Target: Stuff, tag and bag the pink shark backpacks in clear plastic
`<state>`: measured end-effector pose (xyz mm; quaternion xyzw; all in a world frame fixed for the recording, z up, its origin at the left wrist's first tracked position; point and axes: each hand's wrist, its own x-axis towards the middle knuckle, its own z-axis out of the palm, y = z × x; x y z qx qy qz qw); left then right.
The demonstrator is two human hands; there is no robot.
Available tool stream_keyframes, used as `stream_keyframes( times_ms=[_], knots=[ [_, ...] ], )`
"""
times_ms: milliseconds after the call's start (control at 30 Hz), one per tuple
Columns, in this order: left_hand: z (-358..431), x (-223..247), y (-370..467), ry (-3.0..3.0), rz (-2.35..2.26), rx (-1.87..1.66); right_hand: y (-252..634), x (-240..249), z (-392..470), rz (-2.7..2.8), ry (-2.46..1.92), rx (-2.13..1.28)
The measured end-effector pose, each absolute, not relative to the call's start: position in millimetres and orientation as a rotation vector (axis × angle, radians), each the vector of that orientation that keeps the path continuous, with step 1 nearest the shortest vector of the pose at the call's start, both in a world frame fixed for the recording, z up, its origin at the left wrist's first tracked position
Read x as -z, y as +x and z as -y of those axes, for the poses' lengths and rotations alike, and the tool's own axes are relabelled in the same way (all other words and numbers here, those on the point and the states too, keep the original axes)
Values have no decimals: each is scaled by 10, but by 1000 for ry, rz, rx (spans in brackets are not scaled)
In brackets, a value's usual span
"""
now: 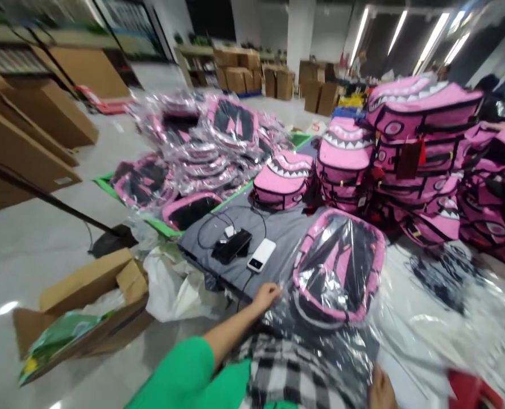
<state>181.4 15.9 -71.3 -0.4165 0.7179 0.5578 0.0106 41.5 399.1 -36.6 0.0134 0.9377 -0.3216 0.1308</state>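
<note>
A pink and black backpack (339,267) in a clear plastic bag lies flat on the grey-covered table (209,233), with the bag's loose end toward my body. My left hand (266,296) is closed on the left edge of that plastic. At the lower right, my right hand (381,389) has its fingers bent round the other corner of the plastic. Beyond my left hand lie a white power bank (261,255) and a black pouch (232,246) with thin cables. Pink backpacks with a toothed pattern (283,179) stand behind the bagged one.
Bagged backpacks (209,142) are heaped at the far left of the table. Tall stacks of pink backpacks (422,130) stand at the right, with loose clear plastic (460,318) below them. An open cardboard box (86,307) and a black pole base (113,241) stand on the left floor.
</note>
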Motion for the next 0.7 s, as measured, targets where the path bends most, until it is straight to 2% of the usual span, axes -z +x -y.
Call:
stream_keyframes(
  times_ms=[100,200,500,633,700],
  knots=[
    [-54,721,1999,-1393,-2234,-1740,601,257,-4120,-2813,132,910],
    [75,690,2113,-1436,-2246,-1762,581,229,-4105,-2735,47,982],
    [207,568,2484,-1115,-2138,-1921,649,485,-4319,-2556,91,1171],
    [390,548,2677,-1061,-2186,-1831,761,515,-4493,-2656,58,1157],
    [457,527,2783,-909,-2462,-1641,860,484,-4608,-2735,17,1129]
  ],
)
